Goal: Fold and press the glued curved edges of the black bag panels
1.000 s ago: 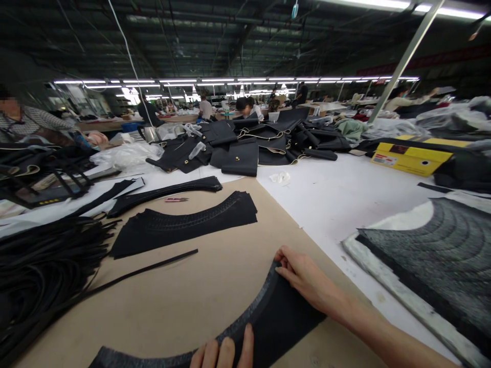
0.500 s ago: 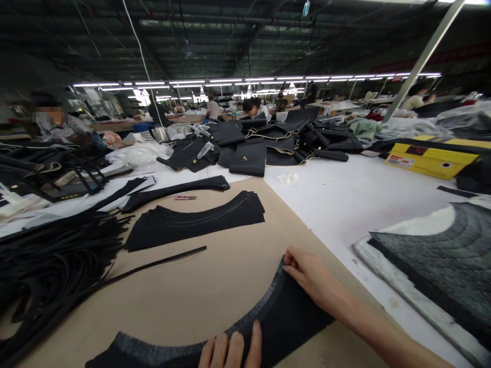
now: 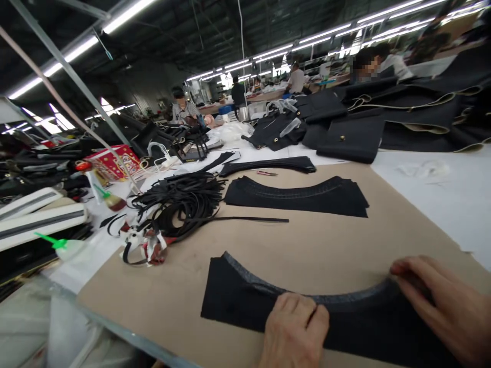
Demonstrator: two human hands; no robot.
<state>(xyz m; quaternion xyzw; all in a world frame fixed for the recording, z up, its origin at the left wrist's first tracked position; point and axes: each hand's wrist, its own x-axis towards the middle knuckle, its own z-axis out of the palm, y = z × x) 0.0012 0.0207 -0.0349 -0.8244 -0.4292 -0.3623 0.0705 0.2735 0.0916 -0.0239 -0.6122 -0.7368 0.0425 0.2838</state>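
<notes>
A curved black piece with a grey stitched rim point(image 3: 238, 301) lies flat on the brown board point(image 3: 307, 250) close in front of me. My left hand point(image 3: 293, 329) presses on the middle of its rim with the fingers bent down over the edge. My right hand point(image 3: 448, 306) lies over the piece's right end, fingers together and closed on the rim. Beyond them lies a stack of similar curved black pieces point(image 3: 299, 194), with a single thin black strip point(image 3: 249, 219) in front of it.
A tangled bundle of black strips point(image 3: 180, 202) lies left of the stack. Two green-capped bottles point(image 3: 67, 247) point(image 3: 109, 199) and a red box point(image 3: 111, 161) stand further left. Black bags point(image 3: 383, 122) are heaped at the back right. Pink snips point(image 3: 267, 173) lie near a long curved strip point(image 3: 268, 164). Other people work far behind.
My view has swung left and dropped. The curved piece now lies straighter across in front of me. Both hands stay on it, the left further up onto the rim.
</notes>
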